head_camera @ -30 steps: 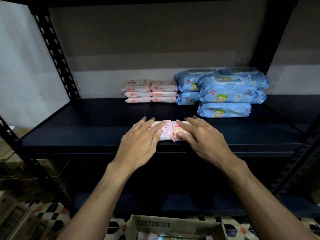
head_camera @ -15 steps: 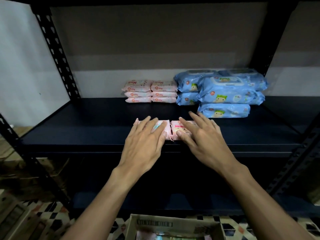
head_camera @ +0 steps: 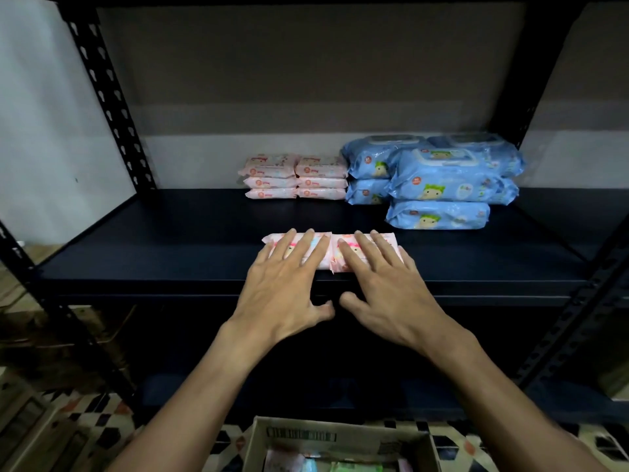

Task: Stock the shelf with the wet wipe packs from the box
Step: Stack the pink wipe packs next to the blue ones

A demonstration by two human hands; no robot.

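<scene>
While both hands are lying flat with fingers straight, the left hand (head_camera: 282, 294) and the right hand (head_camera: 391, 294) are each pressing on one of two pink wet wipe packs (head_camera: 327, 257) lying side by side near the front edge of the shelf (head_camera: 170, 253), gripping nothing. A pink stack (head_camera: 296, 177) and blue packs (head_camera: 439, 185) are already sitting at the back, so stocking is looking partly done. More packs are showing in the box (head_camera: 303, 436) below, waiting to go up.

Left grip (head_camera: 286, 287), right grip (head_camera: 391, 287) on pink packs (head_camera: 389, 238)
</scene>
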